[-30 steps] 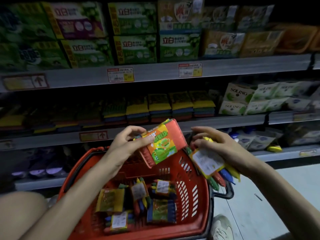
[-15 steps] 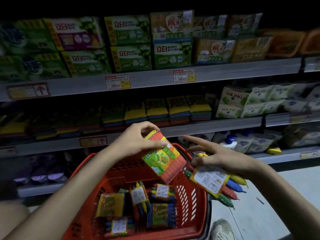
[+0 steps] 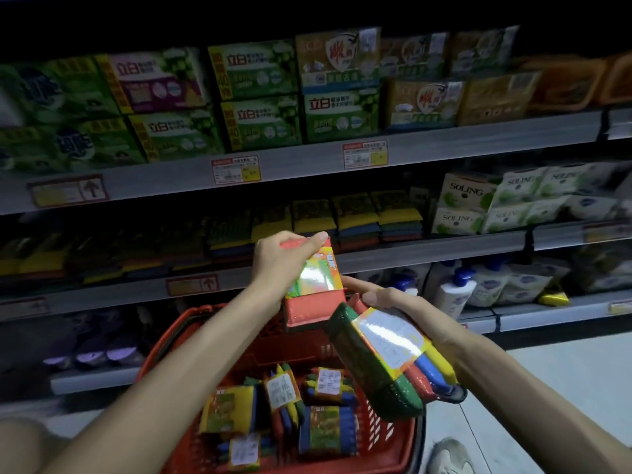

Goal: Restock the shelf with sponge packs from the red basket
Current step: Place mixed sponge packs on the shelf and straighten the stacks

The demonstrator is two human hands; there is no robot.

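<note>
My left hand [image 3: 280,265] grips a sponge pack [image 3: 314,285] with a red sponge face and a green-orange label, held upright above the red basket [image 3: 164,347]. My right hand [image 3: 403,306] holds a second sponge pack [image 3: 386,357] of green, red, blue and yellow sponges, its white label facing up, just right of the first pack. Several more sponge packs [image 3: 321,432] lie in the basket. Stacked sponge packs [image 3: 355,217] fill the middle shelf [image 3: 427,248] straight ahead.
Green detergent boxes [image 3: 260,94] line the top shelf. White Soling packs [image 3: 496,200] sit right of the sponges. Bottles and pouches [image 3: 455,292] stand on the lower shelf at right. A shoe [image 3: 448,456] shows beside the basket on the pale floor.
My left hand has raised its pack and turned it upright toward the shelf. My right hand has turned its pack and brought it closer to the left one. The view tilted slightly down.
</note>
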